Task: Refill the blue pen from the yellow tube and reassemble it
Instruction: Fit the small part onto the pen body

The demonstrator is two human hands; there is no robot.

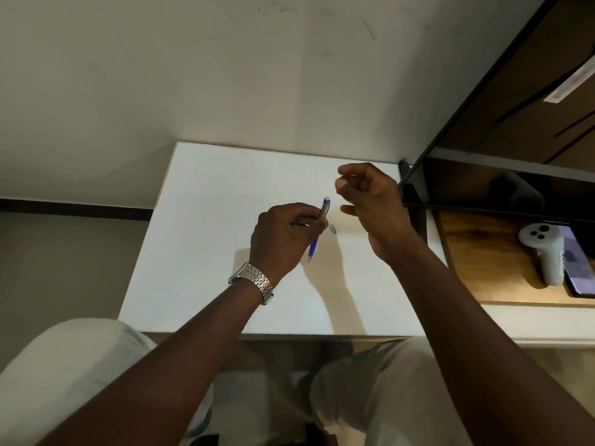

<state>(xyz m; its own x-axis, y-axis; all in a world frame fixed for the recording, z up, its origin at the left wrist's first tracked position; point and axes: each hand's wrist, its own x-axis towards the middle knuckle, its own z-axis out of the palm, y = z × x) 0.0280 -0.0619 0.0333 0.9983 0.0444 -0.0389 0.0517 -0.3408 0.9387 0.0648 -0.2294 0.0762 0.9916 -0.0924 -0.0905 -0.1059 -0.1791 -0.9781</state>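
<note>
My left hand [283,233] grips the blue pen [318,230] around its grey upper barrel, just above the white table [199,252]. The pen is tilted, with its white end up and away from me and its blue tip pointing down towards the table. My right hand [370,197] hovers to the right of the pen and slightly higher. Its thumb and forefinger are pinched close together and the other fingers are curled; whether something thin sits in the pinch is unclear. A small grey pen part [334,229] lies on the table between the hands. No yellow tube is visible.
A dark metal shelf frame [415,188] stands against the table's right edge. Beyond it, a wooden surface [476,252] carries a white game controller [547,252] and a phone [579,268]. A plain wall rises behind the table. My knees show below the front edge.
</note>
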